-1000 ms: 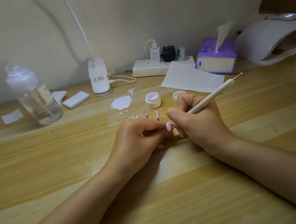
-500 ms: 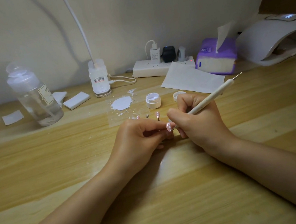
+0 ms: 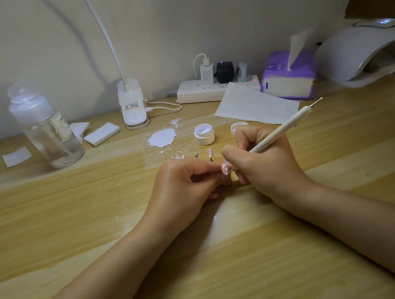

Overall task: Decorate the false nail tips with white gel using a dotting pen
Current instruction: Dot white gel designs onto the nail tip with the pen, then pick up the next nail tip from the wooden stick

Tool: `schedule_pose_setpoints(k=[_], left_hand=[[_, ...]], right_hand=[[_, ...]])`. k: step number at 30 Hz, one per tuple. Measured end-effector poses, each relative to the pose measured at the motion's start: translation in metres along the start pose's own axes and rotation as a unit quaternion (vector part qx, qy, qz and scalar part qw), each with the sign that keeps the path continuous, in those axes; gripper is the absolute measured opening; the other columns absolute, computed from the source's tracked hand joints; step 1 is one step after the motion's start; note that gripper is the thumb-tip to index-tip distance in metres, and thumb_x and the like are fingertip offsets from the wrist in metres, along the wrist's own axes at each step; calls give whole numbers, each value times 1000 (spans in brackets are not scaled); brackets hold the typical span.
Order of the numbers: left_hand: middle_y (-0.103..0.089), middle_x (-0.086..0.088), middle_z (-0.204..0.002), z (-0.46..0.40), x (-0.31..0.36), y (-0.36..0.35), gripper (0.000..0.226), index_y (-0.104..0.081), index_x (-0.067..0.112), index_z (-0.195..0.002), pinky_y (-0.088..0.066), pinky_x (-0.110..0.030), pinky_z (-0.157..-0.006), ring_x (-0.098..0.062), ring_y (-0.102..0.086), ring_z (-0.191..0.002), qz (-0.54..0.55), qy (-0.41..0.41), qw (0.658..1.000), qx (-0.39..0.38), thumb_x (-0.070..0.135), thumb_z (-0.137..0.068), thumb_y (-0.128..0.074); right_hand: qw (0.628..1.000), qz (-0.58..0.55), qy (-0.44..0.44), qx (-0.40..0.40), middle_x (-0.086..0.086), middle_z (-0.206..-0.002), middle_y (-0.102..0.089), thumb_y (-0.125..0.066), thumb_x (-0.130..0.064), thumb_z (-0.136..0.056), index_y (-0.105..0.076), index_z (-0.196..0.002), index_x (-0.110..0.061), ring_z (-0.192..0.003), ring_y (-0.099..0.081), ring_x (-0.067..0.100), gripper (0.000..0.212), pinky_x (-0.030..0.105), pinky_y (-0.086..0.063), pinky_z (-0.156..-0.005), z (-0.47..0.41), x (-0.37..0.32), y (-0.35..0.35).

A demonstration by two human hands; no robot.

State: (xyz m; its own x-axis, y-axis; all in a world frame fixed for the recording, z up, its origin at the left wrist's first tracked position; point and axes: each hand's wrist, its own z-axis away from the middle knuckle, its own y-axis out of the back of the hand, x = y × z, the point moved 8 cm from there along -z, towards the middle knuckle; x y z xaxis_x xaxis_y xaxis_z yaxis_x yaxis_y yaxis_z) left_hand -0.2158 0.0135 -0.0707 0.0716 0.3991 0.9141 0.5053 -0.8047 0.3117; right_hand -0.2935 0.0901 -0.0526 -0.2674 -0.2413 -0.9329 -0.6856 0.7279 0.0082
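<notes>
Nothing is shifting much since a second ago: both hands are staying pressed together just in front of the open white gel jar (image 3: 204, 134), and only the pen's tip is working slightly on the nail. Left hand (image 3: 184, 189) is curling its fingers and pinching a pink false nail tip (image 3: 225, 169), already carrying white dots, between thumb and forefinger. Right hand (image 3: 268, 164) is gripping the white dotting pen (image 3: 283, 131) like a pencil, fingers wrapped tight round the shaft, the lower tip touching the held nail, the upper metal end pointing up and away to the right of the jar. Two more pink nail tips on small stands (image 3: 210, 154) are standing between the jar and the hands. White gel smear (image 3: 162, 138) is lying just left of the jar, and the jar's lid (image 3: 239, 126) is sitting just right of it. Purple tissue pack (image 3: 287, 77) and nail lamp (image 3: 366, 52) are sitting well behind and right of the jar on the wooden desk (image 3: 100, 227)
</notes>
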Motion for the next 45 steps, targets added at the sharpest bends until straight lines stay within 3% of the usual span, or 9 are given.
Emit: schedule_pose_setpoints(k=[24, 31, 36, 40, 43, 45], left_hand=[[-71, 10, -66, 0, -1, 1, 23, -72, 27, -74, -51, -13, -55, -2, -66, -66, 2, -1, 1000, 3, 5, -77, -67], [-73, 0, -73, 0, -1, 1, 22, -73, 24, -77, -50, -13, -55, -3, -67, -67, -1, -3, 1000, 4, 3, -78, -67], [-71, 7, -68, 0, 0, 0, 21, -73, 23, -78, -52, -14, -56, 0, -64, -65, -2, -6, 1000, 5, 3, -78, -67], [-72, 1, -69, 0, 3, 1, 21, -73, 21, -78, -54, -17, -57, -8, -67, -66, -3, -18, 1000, 10, 2, -77, -67], [-72, -6, -72, 1, 4, 1, 21, -73, 20, -78, -56, -25, -60, -24, -70, -71, 2, -28, 1000, 8, 0, -77, -68], [-72, -5, -74, 2, 8, 2, 14, -73, 18, -78, -56, -25, -56, -26, -69, -71, 11, -41, 999, 14, 4, -76, -69]], right_hand=[[1000, -10, 1, 0, -8, -27, -40, -52, 11, -74, -32, -45, -11, -29, -43, 0, 41, 10, -34, -38, -1, 1, 1], [1000, -14, -4, 2, -8, -27, -40, -51, 11, -74, -32, -46, -11, -27, -39, 2, 41, 10, -32, -36, -1, 2, 1], [1000, -8, -1, 8, -10, -27, -40, -51, 11, -74, -31, -46, -11, -28, -40, 1, 41, 12, -34, -37, -1, 3, 2], [999, -13, 17, 44, -8, -30, -37, -56, 7, -75, -31, -48, -9, -28, -38, 2, 40, 13, -34, -38, -1, 1, 8], [992, 6, 52, 112, 7, -40, -31, -60, -8, -70, -31, -48, -13, -38, -34, 11, 37, 26, -33, -44, 1, -5, 21], [989, 4, 50, 137, 22, -44, -34, -62, -3, -75, -31, -49, -10, -41, -36, 15, 41, 30, -36, -45, -1, -4, 28]])
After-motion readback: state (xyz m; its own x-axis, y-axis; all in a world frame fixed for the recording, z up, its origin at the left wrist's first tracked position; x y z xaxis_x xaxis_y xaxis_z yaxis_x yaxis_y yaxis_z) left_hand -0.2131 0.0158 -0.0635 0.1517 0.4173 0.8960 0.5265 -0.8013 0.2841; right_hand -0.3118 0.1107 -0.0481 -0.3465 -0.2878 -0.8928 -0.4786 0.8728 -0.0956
